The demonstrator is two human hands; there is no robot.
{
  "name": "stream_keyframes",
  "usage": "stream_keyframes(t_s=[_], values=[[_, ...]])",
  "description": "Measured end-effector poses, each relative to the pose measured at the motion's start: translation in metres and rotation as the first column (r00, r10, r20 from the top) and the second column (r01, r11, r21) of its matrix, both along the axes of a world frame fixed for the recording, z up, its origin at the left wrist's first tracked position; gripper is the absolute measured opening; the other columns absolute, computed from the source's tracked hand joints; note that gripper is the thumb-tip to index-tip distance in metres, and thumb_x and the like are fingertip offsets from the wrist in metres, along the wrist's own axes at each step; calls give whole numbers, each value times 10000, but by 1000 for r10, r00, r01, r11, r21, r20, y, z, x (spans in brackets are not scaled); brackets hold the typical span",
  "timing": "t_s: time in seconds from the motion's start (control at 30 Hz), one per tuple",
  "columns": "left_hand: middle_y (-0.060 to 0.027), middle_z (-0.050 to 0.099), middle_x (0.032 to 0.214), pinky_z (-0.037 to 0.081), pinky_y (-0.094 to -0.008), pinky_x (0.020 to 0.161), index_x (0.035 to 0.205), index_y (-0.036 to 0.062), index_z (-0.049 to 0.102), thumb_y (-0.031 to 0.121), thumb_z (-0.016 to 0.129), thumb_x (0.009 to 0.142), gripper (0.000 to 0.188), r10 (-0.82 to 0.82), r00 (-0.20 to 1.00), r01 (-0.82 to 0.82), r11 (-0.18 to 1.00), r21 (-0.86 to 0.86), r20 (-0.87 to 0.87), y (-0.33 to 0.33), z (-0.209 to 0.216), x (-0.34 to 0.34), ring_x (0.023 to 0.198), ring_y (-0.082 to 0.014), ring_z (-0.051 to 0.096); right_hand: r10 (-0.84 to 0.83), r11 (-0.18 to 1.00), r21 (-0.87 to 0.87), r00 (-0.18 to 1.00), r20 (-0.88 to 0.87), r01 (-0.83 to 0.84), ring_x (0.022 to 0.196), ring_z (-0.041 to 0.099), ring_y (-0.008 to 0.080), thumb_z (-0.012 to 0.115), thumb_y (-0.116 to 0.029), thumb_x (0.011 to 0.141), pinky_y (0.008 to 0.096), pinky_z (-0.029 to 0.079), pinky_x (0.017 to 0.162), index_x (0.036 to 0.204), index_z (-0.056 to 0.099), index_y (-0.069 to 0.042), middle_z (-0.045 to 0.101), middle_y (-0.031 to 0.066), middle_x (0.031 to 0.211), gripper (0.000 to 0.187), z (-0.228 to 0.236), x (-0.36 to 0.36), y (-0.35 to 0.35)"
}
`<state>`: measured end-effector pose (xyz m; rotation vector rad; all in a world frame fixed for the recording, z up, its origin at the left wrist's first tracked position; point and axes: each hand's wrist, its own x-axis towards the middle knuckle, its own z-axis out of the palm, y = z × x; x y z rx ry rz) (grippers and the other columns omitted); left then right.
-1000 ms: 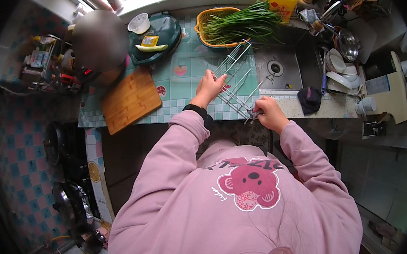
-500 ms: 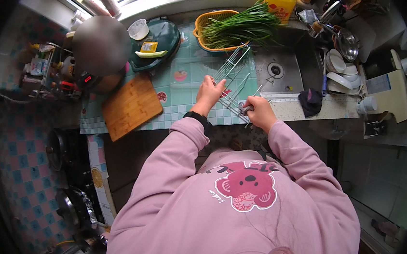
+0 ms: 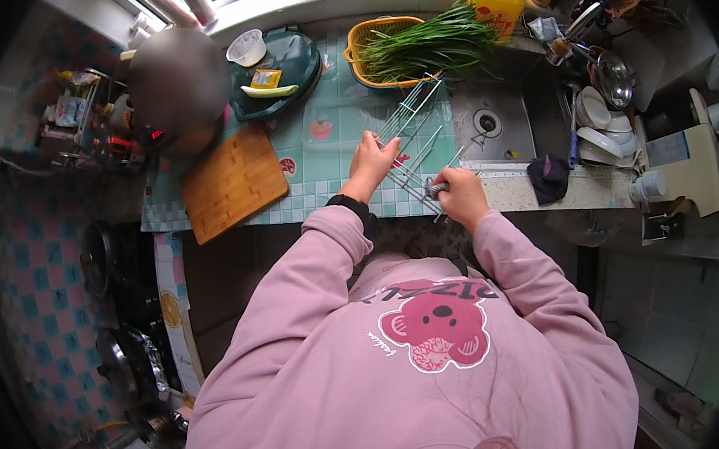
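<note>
- Here, the left hand (image 3: 373, 159) lies flat on a wire rack (image 3: 411, 147), fingers spread, pressing the bars rather than closing on them.
- Right hand (image 3: 461, 197) is closed on a small grey scrubber (image 3: 436, 188), held against the rack's near end at the counter's front edge.
- The rack runs slantwise across the counter (image 3: 332, 154), from the front edge up toward the basket, just left of the sink (image 3: 491, 119).
- The two hands are apart, one on each side of the rack's near end.
- Yellow basket (image 3: 369, 40) at the back edge, green chives (image 3: 429, 43) piled across it and spilling right.
- Wooden board (image 3: 232, 184) lies at the counter's left front, tilted, overhanging the edge.
- Dark green tray (image 3: 294, 63) behind the board, with a small white cup (image 3: 247, 48) on its left rim.
- Yellow jug (image 3: 498, 3) stands at the back right, by the chive tips.
- Dark cloth (image 3: 549, 178) sits on the front ledge, right of the sink.
- Bowls (image 3: 598, 118) stacked further right.
</note>
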<state>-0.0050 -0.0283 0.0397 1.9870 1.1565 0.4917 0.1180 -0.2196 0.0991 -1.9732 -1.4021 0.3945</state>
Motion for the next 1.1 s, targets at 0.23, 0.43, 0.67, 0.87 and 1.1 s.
stream_keyframes(t_s=[0.23, 0.43, 0.67, 0.87, 1.1], values=[[-202, 659, 995, 490, -448, 792, 1064, -12, 512, 535, 661, 825, 616, -9, 999, 4, 991, -134, -35, 0, 7, -1, 958, -381, 630, 55, 986, -162, 993, 107, -37, 819, 621, 373, 658, -58, 715, 452, 499, 748, 812, 681, -13, 662, 184, 800, 109, 15, 9, -21], [-200, 660, 986, 491, -451, 786, 1065, -4, 516, 534, 664, 825, 607, 5, 999, -10, 993, -114, -48, 1, 9, 0, 957, -379, 631, 127, 991, -59, 979, 158, -119, 843, 620, 351, 650, -93, 703, 458, 480, 803, 792, 707, -30, 665, 153, 799, 123, 7, 18, -22], [-198, 662, 1001, 490, -462, 782, 1065, 8, 514, 531, 656, 832, 590, 41, 997, -46, 996, -80, -61, -3, 7, 3, 977, -385, 627, 47, 998, -53, 989, 141, -40, 784, 609, 334, 651, -91, 691, 450, 467, 750, 763, 716, -50, 658, 138, 728, 105, -3, 5, 1], [-210, 644, 964, 491, -445, 752, 1068, -18, 494, 510, 656, 852, 593, -29, 997, 24, 997, -70, -77, 2, 8, -1, 886, -370, 636, 120, 990, -79, 990, 71, -114, 810, 605, 326, 678, -99, 675, 442, 466, 772, 765, 713, -47, 649, 127, 738, 109, -3, 15, -10], [-186, 661, 1007, 482, -456, 808, 1078, 29, 518, 546, 642, 827, 589, 3, 997, -10, 997, -82, -76, -3, 8, 1, 986, -375, 624, 179, 983, -64, 981, 78, -174, 838, 595, 318, 667, -82, 671, 432, 452, 795, 768, 708, -49, 646, 123, 765, 110, -1, 23, -28]])
